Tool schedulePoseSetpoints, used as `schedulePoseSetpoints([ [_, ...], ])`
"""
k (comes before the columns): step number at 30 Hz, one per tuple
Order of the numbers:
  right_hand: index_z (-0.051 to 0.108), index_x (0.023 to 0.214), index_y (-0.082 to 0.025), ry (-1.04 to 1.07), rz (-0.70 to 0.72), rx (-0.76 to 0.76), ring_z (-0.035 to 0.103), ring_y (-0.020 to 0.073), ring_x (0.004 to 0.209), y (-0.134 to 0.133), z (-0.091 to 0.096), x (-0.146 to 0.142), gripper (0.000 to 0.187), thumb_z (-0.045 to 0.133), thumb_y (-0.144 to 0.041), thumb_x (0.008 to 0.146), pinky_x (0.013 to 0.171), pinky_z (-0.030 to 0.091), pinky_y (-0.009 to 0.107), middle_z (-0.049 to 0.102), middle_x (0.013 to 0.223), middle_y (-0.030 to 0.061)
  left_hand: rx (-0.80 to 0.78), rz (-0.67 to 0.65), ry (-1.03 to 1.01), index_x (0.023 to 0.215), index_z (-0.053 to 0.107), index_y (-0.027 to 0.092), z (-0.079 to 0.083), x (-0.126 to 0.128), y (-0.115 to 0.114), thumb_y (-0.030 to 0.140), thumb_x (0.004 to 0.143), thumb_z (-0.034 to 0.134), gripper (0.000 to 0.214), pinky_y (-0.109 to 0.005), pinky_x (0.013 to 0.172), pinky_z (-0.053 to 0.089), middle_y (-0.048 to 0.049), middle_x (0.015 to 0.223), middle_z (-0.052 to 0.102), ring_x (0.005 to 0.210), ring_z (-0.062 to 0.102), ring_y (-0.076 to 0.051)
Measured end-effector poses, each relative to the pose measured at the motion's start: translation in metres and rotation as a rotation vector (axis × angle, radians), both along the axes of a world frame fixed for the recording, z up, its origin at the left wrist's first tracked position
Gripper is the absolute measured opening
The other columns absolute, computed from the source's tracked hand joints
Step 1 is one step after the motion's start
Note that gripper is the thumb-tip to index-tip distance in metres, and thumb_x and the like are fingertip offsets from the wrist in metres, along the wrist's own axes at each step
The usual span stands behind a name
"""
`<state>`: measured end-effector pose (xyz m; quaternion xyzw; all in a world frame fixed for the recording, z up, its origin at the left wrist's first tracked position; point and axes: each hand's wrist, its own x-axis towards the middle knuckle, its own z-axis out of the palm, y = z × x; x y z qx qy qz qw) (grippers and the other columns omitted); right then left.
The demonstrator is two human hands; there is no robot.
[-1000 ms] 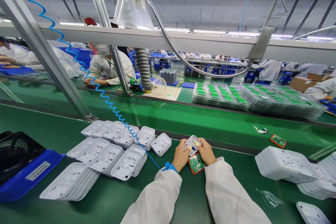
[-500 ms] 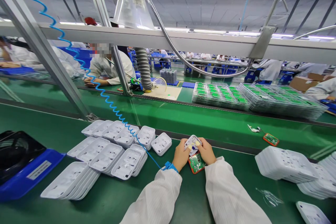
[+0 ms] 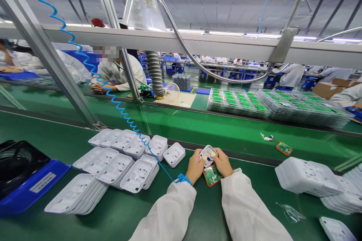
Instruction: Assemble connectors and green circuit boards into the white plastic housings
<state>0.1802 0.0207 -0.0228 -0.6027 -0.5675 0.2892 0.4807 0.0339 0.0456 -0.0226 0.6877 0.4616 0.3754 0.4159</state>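
our left grip [image 3: 195,167] and right grip [image 3: 223,163] both clamp one white plastic housing [image 3: 208,150] | inside facing us, probably so we can see it | circuit board [image 3: 212,175] just below, kinda handy

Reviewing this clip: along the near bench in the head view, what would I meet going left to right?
Blue bin → left shell stacks → left hand → held shell → right hand → right shell stacks.
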Motion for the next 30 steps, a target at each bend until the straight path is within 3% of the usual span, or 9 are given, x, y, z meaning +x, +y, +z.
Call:
schedulePoseSetpoints([
  [15,0.061,0.091,-0.017,0.052,-0.004,-0.007,0.056,0.0189,0.076,0.0,0.002,-0.001,0.035,0.049,-0.046,0.077,0.069,0.042,0.028,0.064,0.084,0.0042,0.0,0.006,-0.006,0.099,0.051,0.019,-0.004,0.001,0.001,0.019,0.076,0.048,0.023,-0.025,0.071,0.041,-0.0025,0.092,0.062,0.082,0.057,-0.016],
  [22,0.059,0.086,-0.018,0.344,0.032,-0.113,0.054,0.016,0.064,0.008,-0.011,0.01,0.034,0.056,-0.048,0.07,0.061,0.041,0.027,0.062,0.072,0.0013,-0.015,0.045,-0.091,0.105,0.049,0.019,-0.011,0.004,0.002,0.023,0.079,0.048,0.027,-0.027,0.073,0.044,-0.005,0.098,0.062,0.083,0.058,-0.016],
  [26,0.054,0.084,-0.018,0.428,0.056,-0.161,0.055,0.0161,0.061,0.011,-0.019,0.022,0.035,0.053,-0.05,0.07,0.06,0.043,0.029,0.062,0.07,0.0017,-0.061,0.065,-0.163,0.111,0.044,0.016,-0.012,0.006,0.002,0.031,0.084,0.042,0.032,-0.027,0.069,0.046,-0.0076,0.097,0.061,0.074,0.06,-0.014],
  [30,0.054,0.087,-0.018,0.442,0.053,-0.161,0.055,0.0161,0.063,0.013,-0.025,0.027,0.037,0.052,-0.051,0.071,0.061,0.044,0.029,0.062,0.072,0.0023,-0.058,0.016,-0.14,0.102,0.049,0.017,-0.012,0.006,0.002,0.031,0.082,0.045,0.025,-0.025,0.066,0.046,-0.0051,0.089,0.063,0.071,0.059,-0.013],
])
